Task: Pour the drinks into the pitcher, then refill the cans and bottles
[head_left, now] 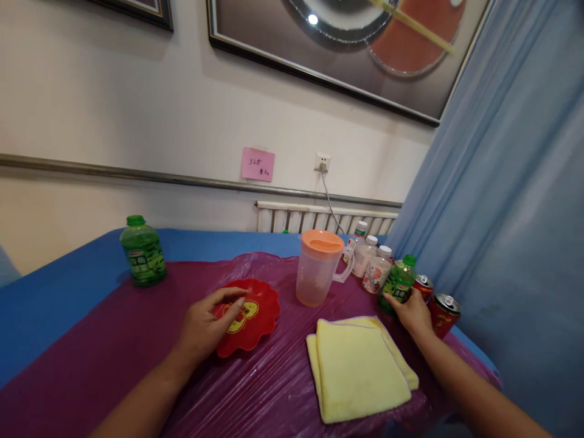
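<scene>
Left hand (205, 325) and right hand (414, 313) are bare, like the slim forearms (148, 392) tapering toward the wrists (177, 364).

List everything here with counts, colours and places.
Table: one, blue, below
Plastic sheet: one, purple, on table
Pitcher: one, clear, orange-lidded, centre
Dish: one, red, left of pitcher
Cloth: one, yellow, foreground
Large bottles: two, green, left and right
Small bottles: at least three, clear, right
Cans: two, red, right
Note: one, pink, wall
Socket, cable: one each, pale, wall
Rail: one, grey, wall
Radiator: one, white, behind table
Pictures: two, dark-framed, top
Curtain: one, blue, right
Left hand: one, over dish
Right hand: one, on right large bottle
</scene>
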The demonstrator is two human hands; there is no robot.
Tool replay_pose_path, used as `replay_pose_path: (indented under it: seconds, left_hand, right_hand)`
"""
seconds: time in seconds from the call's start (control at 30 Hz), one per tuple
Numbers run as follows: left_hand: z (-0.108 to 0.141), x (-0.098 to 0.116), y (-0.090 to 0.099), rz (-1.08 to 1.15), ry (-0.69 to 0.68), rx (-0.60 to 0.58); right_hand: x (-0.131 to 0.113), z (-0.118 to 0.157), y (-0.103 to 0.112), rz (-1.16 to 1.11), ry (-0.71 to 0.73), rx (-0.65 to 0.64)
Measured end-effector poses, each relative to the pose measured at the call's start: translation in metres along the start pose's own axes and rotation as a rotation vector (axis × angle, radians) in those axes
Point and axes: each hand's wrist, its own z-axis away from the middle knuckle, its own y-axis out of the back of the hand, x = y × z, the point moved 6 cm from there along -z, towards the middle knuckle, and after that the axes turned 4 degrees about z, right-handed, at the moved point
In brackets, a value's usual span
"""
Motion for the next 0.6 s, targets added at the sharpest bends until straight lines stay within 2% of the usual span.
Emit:
replay_pose_path:
  seconds: [0.1,0.2,0.27,0.33,0.43,0.6]
  left_hand:
    - [0.000,-0.003,-0.001,-0.009,0.002,-0.010]
    - [0.001,-0.006,-0.003,-0.014,-0.004,-0.020]
    - [0.004,-0.007,-0.004,-0.008,-0.017,-0.018]
    - [0.007,-0.009,-0.005,0.003,-0.024,-0.013]
    - [0.012,-0.016,-0.004,0.009,-0.029,0.038]
    - [0.014,-0.036,0.003,-0.027,-0.024,0.123]
  right_hand:
    - [-0.001,0.015,0.007,-0.008,0.020,0.011]
    - [-0.005,0.044,0.017,-0.053,0.066,0.094]
    - [-0.016,0.070,0.018,-0.136,0.152,0.105]
    - [-0.038,0.100,0.012,-0.238,0.272,0.033]
    - [-0.097,0.146,0.000,-0.367,0.496,-0.123]
    - [-0.242,0.213,-0.014,-0.601,0.980,-0.380]
